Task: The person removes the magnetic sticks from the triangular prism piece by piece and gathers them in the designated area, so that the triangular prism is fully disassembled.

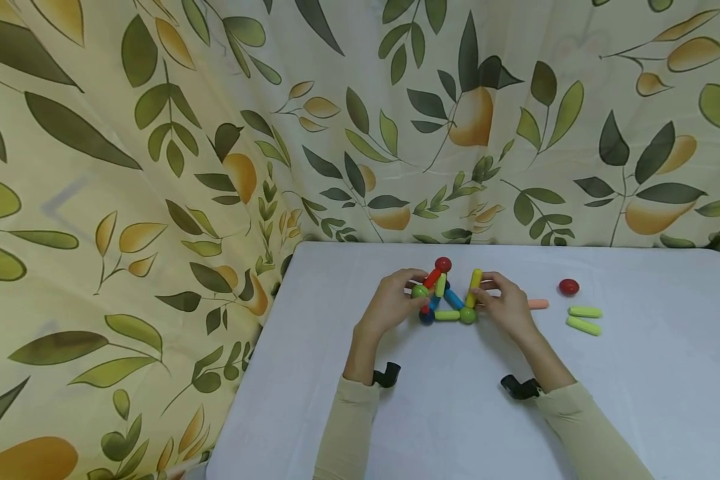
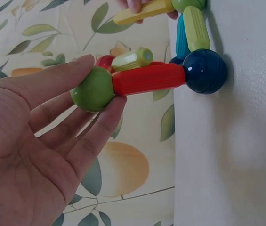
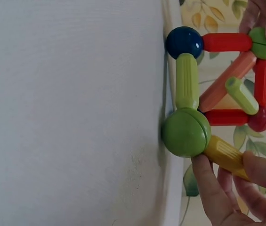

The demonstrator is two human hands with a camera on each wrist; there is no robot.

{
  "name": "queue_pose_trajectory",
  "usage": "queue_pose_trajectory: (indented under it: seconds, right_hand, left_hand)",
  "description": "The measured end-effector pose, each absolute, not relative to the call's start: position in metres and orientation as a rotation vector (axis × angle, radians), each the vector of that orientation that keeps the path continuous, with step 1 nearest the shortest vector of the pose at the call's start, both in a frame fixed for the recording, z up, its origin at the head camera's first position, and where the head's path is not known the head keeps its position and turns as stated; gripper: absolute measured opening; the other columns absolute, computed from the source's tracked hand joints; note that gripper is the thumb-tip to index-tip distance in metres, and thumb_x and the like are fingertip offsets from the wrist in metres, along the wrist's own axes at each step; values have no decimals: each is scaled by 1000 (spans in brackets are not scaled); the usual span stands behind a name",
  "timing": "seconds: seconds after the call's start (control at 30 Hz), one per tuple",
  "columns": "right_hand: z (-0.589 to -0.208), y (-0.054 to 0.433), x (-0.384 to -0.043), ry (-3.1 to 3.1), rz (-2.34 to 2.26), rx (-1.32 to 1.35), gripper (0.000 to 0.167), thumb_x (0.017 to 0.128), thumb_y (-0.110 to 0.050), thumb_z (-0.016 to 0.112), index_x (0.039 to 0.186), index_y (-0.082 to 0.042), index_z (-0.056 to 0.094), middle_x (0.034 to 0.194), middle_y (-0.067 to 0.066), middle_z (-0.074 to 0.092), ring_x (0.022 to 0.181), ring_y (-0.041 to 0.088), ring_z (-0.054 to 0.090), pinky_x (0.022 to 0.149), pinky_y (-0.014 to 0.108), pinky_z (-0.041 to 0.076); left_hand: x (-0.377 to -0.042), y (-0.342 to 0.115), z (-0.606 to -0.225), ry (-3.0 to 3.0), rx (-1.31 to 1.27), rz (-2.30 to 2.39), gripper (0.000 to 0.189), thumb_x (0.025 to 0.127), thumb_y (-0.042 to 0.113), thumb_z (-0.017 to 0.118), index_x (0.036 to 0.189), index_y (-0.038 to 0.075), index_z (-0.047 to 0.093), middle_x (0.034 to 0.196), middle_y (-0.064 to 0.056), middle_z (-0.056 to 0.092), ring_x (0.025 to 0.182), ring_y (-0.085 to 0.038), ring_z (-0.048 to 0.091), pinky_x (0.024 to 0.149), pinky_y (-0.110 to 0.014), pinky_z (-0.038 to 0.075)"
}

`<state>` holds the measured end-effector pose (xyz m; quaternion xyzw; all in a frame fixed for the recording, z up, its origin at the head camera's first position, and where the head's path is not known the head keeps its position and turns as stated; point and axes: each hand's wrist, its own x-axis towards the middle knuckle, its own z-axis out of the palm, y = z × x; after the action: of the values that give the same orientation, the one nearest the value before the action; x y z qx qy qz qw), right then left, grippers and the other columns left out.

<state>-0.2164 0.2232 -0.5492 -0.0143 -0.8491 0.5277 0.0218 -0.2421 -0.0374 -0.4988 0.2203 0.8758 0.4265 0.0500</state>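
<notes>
A frame of magnetic rods and balls stands on the white table (image 1: 432, 413). My left hand (image 1: 390, 300) pinches its raised green ball (image 2: 92, 89) between thumb and fingers. From that ball a red rod (image 2: 149, 78) runs down to a dark blue ball (image 2: 205, 70). My right hand (image 1: 507, 303) pinches a yellow rod (image 3: 224, 155), which slants up from the lower green ball (image 3: 186, 133); one fingertip is right at that ball. A light green rod (image 3: 187, 81) joins the lower green and dark blue balls. Another light green rod (image 3: 242, 95) sticks out from the upper red ball (image 3: 260, 118).
To the right lie a loose red ball (image 1: 569, 287) and two light green rods (image 1: 585, 311). An orange rod (image 1: 539, 304) shows partly behind my right hand. A leaf-patterned curtain (image 1: 360, 133) hangs along the table's back and left edges.
</notes>
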Motion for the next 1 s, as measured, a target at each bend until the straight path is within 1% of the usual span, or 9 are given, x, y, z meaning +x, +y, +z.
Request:
queue_pose_trajectory:
  seconds: [0.2,0.27,0.33,0.43,0.53,0.67,0.8,0.9,1.0]
  right_hand:
    - [-549,224,-215,-2585,1682,-63,43,105,-16,66,141,4,54,124,32,61,100,42,74,74,30,63]
    - [-549,225,-214,-2579,1682,-68,44,105,-17,65,141,4,54,124,32,61,99,41,74,74,29,63]
    - [-549,225,-214,-2584,1654,-73,44,105,-18,65,143,3,53,125,32,61,97,40,74,73,24,62]
    - [-550,227,-214,-2590,1598,-82,45,106,-22,63,143,1,52,125,30,62,95,38,75,71,14,56]
    - [-550,228,-215,-2585,1566,-94,45,107,-24,63,143,0,52,124,29,63,93,38,76,69,10,50]
    - [-550,230,-215,-2586,1580,-104,47,107,-26,63,143,0,51,126,30,62,96,42,75,68,10,52]
    - [-549,231,-215,-2584,1589,-134,48,107,-28,62,145,0,51,127,30,62,98,41,74,70,9,52]
    - [-547,234,-213,-2546,1651,-186,48,106,-28,63,144,0,52,127,30,63,97,36,75,71,13,56]
    - [-545,236,-211,-2478,1742,-272,48,105,-27,66,143,0,54,126,27,65,92,26,77,73,17,59]
  left_hand:
    - [-242,-37,-497,2664,675,1308,48,91,13,83,137,12,66,130,-1,67,111,-17,67,93,-22,56]
    - [-241,-37,-496,2665,675,1304,48,91,13,83,137,12,66,130,-1,67,110,-16,66,93,-22,56]
    - [-241,-37,-496,2669,673,1300,48,92,13,82,137,11,66,130,-2,67,110,-16,67,93,-22,56]
    - [-242,-36,-497,2671,677,1295,48,92,12,82,137,9,65,130,-3,68,110,-17,67,94,-23,56]
    - [-242,-36,-498,2668,681,1299,48,93,12,81,138,7,65,128,-5,69,109,-18,67,95,-24,56]
    - [-242,-36,-499,2665,684,1306,49,92,12,81,138,5,64,127,-5,69,107,-17,67,94,-25,56]
    - [-243,-36,-499,2670,684,1299,49,92,12,81,138,6,65,127,-4,69,106,-14,66,94,-25,56]
    - [-242,-36,-499,2672,677,1291,48,93,13,81,138,8,65,127,-3,69,105,-12,66,94,-24,56]
    - [-241,-37,-498,2661,674,1300,48,93,13,81,138,8,65,127,-2,69,105,-12,66,94,-25,56]
